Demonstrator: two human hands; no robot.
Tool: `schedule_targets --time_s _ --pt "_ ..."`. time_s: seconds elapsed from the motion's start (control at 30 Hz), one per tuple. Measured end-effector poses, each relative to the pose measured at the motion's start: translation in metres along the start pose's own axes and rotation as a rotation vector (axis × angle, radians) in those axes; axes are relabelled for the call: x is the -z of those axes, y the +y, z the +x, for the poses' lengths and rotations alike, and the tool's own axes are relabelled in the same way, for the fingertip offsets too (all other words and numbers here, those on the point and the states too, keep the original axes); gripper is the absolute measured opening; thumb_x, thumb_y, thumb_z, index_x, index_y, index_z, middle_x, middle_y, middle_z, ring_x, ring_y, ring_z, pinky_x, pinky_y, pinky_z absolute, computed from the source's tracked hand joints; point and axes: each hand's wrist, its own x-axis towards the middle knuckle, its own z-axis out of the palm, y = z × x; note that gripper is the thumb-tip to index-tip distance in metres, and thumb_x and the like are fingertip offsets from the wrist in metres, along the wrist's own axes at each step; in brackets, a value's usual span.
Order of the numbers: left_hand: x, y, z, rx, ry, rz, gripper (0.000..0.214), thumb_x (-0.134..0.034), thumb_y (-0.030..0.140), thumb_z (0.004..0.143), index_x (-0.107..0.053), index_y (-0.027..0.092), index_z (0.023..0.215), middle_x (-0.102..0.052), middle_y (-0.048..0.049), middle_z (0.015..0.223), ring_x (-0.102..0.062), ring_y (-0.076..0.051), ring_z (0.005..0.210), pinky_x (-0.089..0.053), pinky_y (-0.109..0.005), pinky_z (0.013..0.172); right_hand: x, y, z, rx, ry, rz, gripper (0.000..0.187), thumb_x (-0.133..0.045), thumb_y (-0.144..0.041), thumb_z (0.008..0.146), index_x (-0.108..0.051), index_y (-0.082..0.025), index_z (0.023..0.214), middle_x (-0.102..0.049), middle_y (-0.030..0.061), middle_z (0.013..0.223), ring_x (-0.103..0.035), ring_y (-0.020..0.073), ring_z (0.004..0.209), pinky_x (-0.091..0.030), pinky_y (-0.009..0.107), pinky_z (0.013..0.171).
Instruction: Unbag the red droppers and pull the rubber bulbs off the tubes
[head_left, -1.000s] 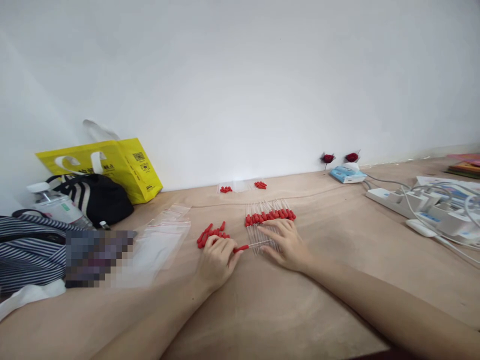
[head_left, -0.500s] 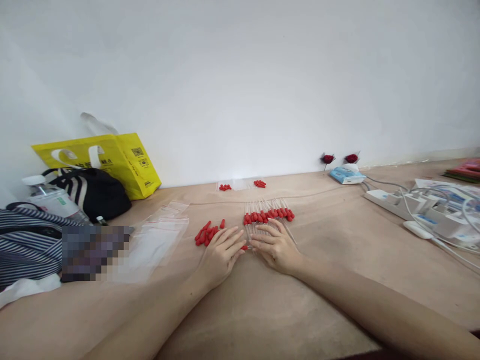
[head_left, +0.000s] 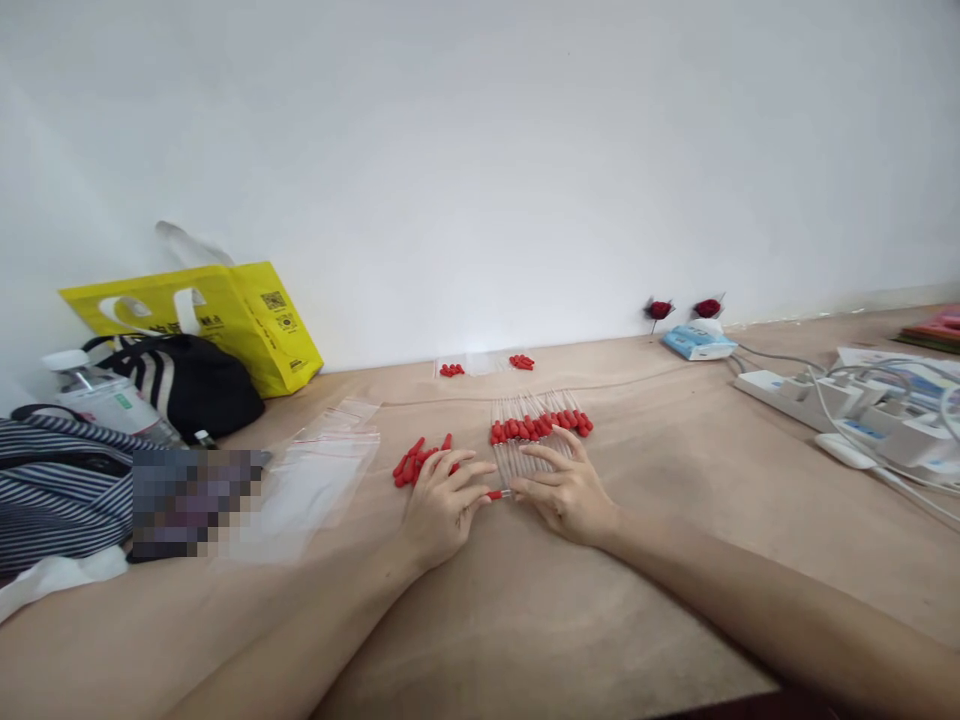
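My left hand (head_left: pixel 441 508) is closed, pinching a red rubber bulb (head_left: pixel 494 495) between thumb and fingertips. Facing it, my right hand (head_left: pixel 564 492) is closed on a thin clear dropper tube (head_left: pixel 506 493), most of it hidden by the fingers; the tube's end meets the bulb. Just beyond the right hand lies a row of droppers (head_left: pixel 541 428) with red bulbs and clear stems, side by side. A pile of loose red bulbs (head_left: pixel 409 465) lies beside the left hand, which partly covers it.
Clear zip bags (head_left: pixel 319 490) lie to the left. Two small bags of red bulbs (head_left: pixel 523 362) rest near the wall. At left stand a yellow bag (head_left: pixel 259 330), a black bag (head_left: pixel 199 385) and a bottle (head_left: pixel 112 400). A tissue pack (head_left: pixel 699 342) and a power strip (head_left: pixel 784 395) with cables are at right.
My hands have drawn slightly apart, and the red bulb and tube end between them now show more clearly. The view has shifted a little.
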Motion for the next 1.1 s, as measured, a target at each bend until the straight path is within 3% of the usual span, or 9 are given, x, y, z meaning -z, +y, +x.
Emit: schedule_targets --time_s 0.17,0.43,1.1 --pt "0.0031 0.0032 0.0004 -0.003 0.059 -0.001 0.018 -0.048 0.015 0.078 -0.064 0.022 0.075 -0.061 -0.0045 0.100 -0.048 -0.021 0.099 -0.037 -0.044 0.087 0.0003 0.0001 -0.0009 0.019 0.012 0.014 0.016 -0.050 -0.020 0.080 -0.062 -0.026 0.087 -0.069 -0.0043 0.072 -0.054 0.0167 0.101 -0.012 0.047 0.102" --pt "0.0032 0.0024 0.0002 -0.016 0.046 0.034 0.018 -0.048 0.015 0.078 -0.063 0.023 0.072 -0.060 -0.0034 0.100 -0.046 -0.023 0.105 -0.030 -0.051 0.095 0.0019 0.0000 -0.0012 -0.008 0.005 0.038 0.019 -0.049 -0.018 0.079 -0.063 -0.027 0.087 -0.069 -0.0040 0.068 -0.055 0.0167 0.099 -0.010 0.049 0.102" --pt "0.0053 0.0003 -0.0007 -0.021 0.114 0.018 0.017 -0.048 0.016 0.079 -0.063 0.022 0.073 -0.059 -0.0045 0.086 -0.048 -0.021 0.096 -0.038 -0.045 0.089 0.0048 0.0029 -0.0054 -0.033 0.034 0.005 0.020 -0.048 -0.016 0.077 -0.063 -0.027 0.086 -0.069 -0.0042 0.070 -0.056 0.0158 0.094 -0.015 0.046 0.098"
